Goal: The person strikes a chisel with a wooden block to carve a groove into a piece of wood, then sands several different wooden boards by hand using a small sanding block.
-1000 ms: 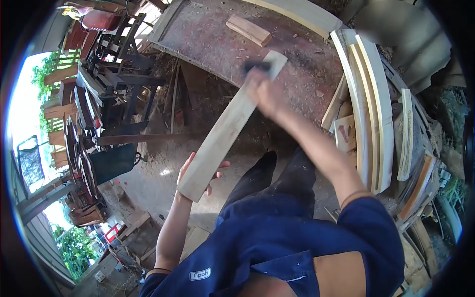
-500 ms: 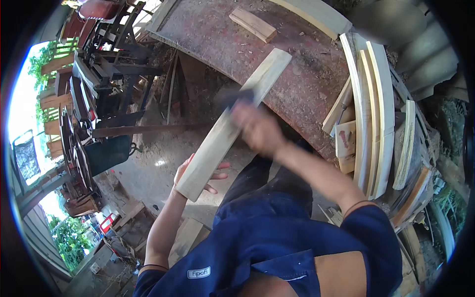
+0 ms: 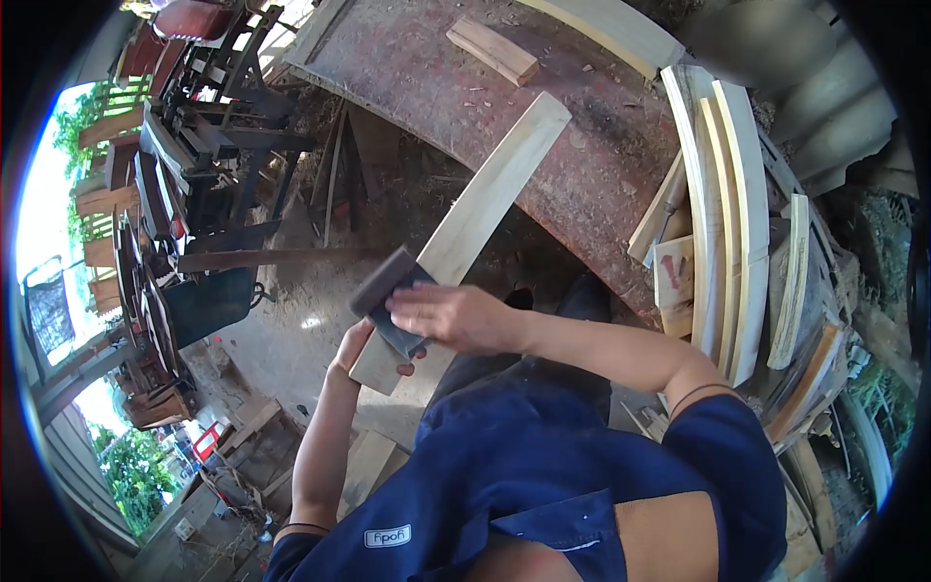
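Observation:
A long pale wooden board (image 3: 495, 194) slants across the middle of the head view, its far end lying over the table edge and its near end held up. My left hand (image 3: 355, 344) grips that near end from beneath, with fingertips showing at the right edge and the rest hidden. My right hand (image 3: 456, 317) holds a dark sanding block (image 3: 381, 283) wrapped in what looks like grey sandpaper. The block lies across the board's top face, close to my left hand. Fingers of my right hand press over its right side.
The reddish worktable (image 3: 417, 82) bears wood chips and a short wood piece (image 3: 493, 51). Several curved pale boards (image 3: 742, 233) stand at the right, beside a tool with a wooden handle (image 3: 674, 194). Dark stacked frames (image 3: 223, 136) fill the left.
My right hand has drawn the sanding block down the board toward my body, from its middle to near my left hand. The board stays almost still.

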A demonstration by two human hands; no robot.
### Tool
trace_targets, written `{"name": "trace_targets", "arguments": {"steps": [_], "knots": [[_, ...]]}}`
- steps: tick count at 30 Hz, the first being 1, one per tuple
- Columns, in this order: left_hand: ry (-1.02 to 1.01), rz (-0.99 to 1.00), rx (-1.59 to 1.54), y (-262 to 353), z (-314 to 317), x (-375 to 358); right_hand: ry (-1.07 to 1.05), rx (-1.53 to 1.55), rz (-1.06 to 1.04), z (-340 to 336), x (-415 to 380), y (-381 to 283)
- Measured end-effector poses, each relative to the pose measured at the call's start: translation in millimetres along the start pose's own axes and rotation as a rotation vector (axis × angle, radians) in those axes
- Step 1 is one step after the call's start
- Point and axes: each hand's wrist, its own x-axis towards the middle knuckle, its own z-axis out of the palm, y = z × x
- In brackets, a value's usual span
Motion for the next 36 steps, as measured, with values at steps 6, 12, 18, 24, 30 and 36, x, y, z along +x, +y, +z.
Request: {"name": "trace_targets", "arguments": {"steps": [6, 12, 18, 24, 30, 36], "knots": [[0.010, -0.054, -0.166, 3, 40, 7, 0.281, -0.258, 0.819, -98, -14, 215], [0.033, -0.078, -0.140, 10, 41, 6, 0.123, -0.249, 0.090, -27, 4, 57], [0.062, -0.045, -0.104, 2, 43, 6, 0.016, -0.260, 1.058, -113, -6, 219], [0.272, -0.006, 0.190, 5, 48, 1, 0.271, 0.049, -0.136, 22, 1, -1], [0.090, -0.022, 0.085, 6, 33, 4, -0.095, -0.264, 0.778, -140, -1, 185], [0.090, -0.049, 0.598, 13, 40, 4, 0.273, -0.172, 0.718, -98, -7, 153]]}}
